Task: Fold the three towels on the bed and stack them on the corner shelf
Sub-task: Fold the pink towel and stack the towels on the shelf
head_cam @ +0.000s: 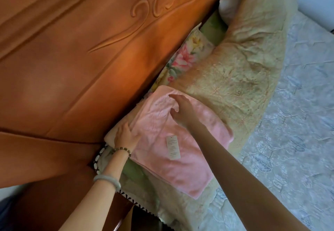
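Pink towel (189, 158) lies spread flat, folded to a rough rectangle, with soft creases across its upper half and a white printed label (173, 146) lying face up near its middle. It rests on a yellow-green quilted cover (235, 77) on the bed, close beside the carved wooden headboard (81, 59).

The left hand (126, 135) sits at the towel's edge nearest the headboard. Its fingers (136, 135) are laid fairly straight and close together over that edge, so the cloth runs out from under their tips toward the right hand. A bead bracelet (122, 150) and a pale bangle (106, 179) are on that wrist.

The right hand (180, 108) is over the towel's upper part, fingers loosely spread and relaxed, holding nothing. The forefinger (171, 96) points toward the far corner, and the creased cloth lies just under and beyond the fingertips. Whether they touch it I cannot tell. The label lies between the two hands, nearer the wrists than the fingertips.
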Demonstrator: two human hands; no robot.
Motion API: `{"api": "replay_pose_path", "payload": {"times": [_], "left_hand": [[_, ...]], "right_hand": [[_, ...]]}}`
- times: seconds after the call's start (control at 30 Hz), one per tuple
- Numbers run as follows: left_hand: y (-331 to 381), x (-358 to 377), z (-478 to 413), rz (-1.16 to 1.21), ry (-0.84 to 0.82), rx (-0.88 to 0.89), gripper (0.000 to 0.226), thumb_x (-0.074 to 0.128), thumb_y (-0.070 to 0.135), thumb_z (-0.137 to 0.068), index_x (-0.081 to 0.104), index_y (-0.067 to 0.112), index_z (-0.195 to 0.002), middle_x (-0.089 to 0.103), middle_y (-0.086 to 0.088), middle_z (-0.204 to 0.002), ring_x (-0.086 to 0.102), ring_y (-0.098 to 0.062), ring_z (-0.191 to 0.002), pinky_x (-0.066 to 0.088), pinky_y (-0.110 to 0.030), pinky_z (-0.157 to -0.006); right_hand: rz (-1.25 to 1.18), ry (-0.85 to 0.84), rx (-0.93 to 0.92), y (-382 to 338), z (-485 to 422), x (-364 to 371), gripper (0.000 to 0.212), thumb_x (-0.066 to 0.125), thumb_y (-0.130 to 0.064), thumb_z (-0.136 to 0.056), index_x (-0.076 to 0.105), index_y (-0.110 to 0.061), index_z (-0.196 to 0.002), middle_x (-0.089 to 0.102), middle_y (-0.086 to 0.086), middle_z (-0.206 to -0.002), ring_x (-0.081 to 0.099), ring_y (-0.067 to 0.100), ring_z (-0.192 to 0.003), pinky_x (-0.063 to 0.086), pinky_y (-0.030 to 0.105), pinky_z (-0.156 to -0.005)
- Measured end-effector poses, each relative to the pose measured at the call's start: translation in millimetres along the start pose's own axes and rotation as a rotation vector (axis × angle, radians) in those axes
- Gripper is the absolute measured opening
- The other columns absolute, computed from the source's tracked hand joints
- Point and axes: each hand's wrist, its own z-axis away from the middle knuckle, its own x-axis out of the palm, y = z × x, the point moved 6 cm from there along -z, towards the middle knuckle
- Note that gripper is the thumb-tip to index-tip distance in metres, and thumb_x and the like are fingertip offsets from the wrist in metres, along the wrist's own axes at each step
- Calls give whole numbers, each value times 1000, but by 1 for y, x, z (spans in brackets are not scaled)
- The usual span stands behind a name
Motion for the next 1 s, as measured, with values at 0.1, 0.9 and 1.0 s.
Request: {"api": "replay_pose_path", "payload": {"times": [0.1,0.9,1.0], "left_hand": [[0,4,-7,-83,40,-3,76,65,39,-82,31,9,-142,35,-15,-145,34,-32,-132,33,-42,-106],[65,-22,98,178,139,359,34,35,8,-97,54,11,-125,60,-2,-109,56,-15,-91,41,-24,-74],[87,-32,140,48,191,472,33,34,15,-99,50,10,-128,56,5,-92,44,0,-65,29,-10,-56]], "right_hand": [[176,39,76,14,-27,13,51,55,-11,-88,44,-13,-137,44,11,-142,36,30,-133,29,44,-111],[-337,13,-17,-33,56,-88,8,73,-16,-82,68,-22,-84,64,-4,-72,57,12,-66,45,13,-61],[-399,234,-33,-23,109,-145,17,73,-17,-82,65,-24,-69,54,-10,-59,48,8,-58,35,19,-54]]}}
